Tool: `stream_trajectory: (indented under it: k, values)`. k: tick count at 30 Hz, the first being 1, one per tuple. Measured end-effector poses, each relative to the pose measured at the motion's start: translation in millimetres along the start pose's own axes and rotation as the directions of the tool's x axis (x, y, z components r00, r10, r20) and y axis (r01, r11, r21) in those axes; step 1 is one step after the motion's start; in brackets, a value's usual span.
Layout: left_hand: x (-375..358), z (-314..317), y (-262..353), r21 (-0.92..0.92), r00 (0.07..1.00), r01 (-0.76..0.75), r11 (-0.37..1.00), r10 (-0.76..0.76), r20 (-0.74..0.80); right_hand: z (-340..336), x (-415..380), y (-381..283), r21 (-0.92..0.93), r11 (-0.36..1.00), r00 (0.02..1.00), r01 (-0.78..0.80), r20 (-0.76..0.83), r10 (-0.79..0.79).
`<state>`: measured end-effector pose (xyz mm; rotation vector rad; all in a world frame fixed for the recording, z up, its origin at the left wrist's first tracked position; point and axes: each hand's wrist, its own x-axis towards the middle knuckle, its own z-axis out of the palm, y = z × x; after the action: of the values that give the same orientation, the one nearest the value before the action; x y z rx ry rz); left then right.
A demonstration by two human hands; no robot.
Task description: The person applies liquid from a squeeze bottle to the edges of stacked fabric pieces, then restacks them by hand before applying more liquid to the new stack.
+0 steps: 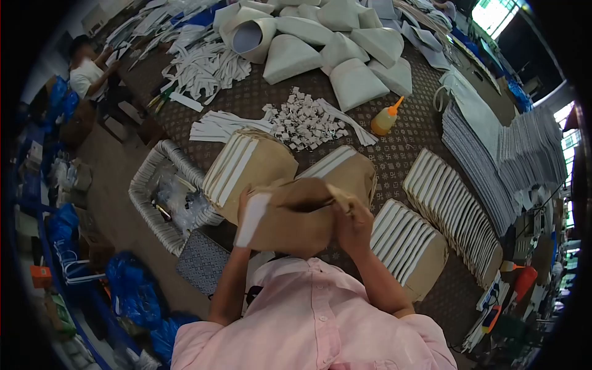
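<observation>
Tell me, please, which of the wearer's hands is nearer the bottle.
Right: the right hand is at the right end of the held piece, this side of the bottle; the left hand, at its left end, is farther off, leftward.

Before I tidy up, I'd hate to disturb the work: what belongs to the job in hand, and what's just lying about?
Probably the job:
- held brown piece
- matching stacked brown pieces

Apparently lying about:
- blue plastic bag
- pale-rimmed basket

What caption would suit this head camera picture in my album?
Left hand and right hand hold a white-banded brown piece at a patterned table, with similar pieces stacked nearby.
</observation>
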<state>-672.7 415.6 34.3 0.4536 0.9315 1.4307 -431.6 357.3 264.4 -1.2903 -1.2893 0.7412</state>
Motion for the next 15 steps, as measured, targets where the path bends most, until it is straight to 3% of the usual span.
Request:
stream_trajectory:
  k: [1,2,3,4,5,7,9,10,11,15]
  values:
    - [-19.6,74.6,56.6,0.709,0.959,0.060,0.703,-0.237,0.153,-13.2,-10.7,12.0,-0.076,0.955,0.954,-0.288,-0.108,0.279]
    - [-35.8,90.8,65.1,0.326,0.917,0.322,0.889,-0.378,0.126,-22.0,-15.5,28.8,-0.075,0.952,0.951,-0.296,-0.117,0.287]
    - [-46.0,107.5,63.9,0.330,0.914,0.327,0.885,-0.385,0.127,-29.0,-19.8,50.4,0.173,0.933,0.903,-0.315,-0.248,0.350]
    - [-56.1,123.9,58.9,0.091,0.863,0.467,0.879,-0.476,0.168,-35.7,-23.5,70.3,0.408,0.869,0.830,-0.281,-0.351,0.433]
    - [-62.7,134.4,52.7,-0.147,0.805,0.584,0.798,-0.546,0.232,-42.5,-26.7,86.3,0.409,0.867,0.827,-0.284,-0.353,0.437]
    - [-69.2,130.6,22.8,-0.066,0.795,0.586,0.808,-0.556,0.242,-57.4,-31.4,115.2,0.440,0.888,0.816,-0.137,-0.458,0.353]
    - [-65.7,117.5,-10.0,0.017,0.783,0.583,0.812,-0.568,0.255,-72.4,-35.4,138.6,0.378,0.912,0.810,-0.160,-0.478,0.340]
    - [-61.5,113.9,-23.1,0.314,0.806,0.452,0.835,-0.533,0.256,-77.9,-31.9,146.7,0.377,0.906,0.799,-0.194,-0.474,0.369]
    - [-59.0,108.3,-34.8,0.578,0.826,0.275,0.768,-0.497,0.267,-83.2,-28.9,154.7,0.377,0.897,0.788,-0.231,-0.469,0.400]
    - [-49.7,123.1,-43.7,0.654,0.888,0.209,0.727,-0.421,0.185,-101.8,-7.7,177.2,0.190,0.922,0.846,-0.337,-0.369,0.385]
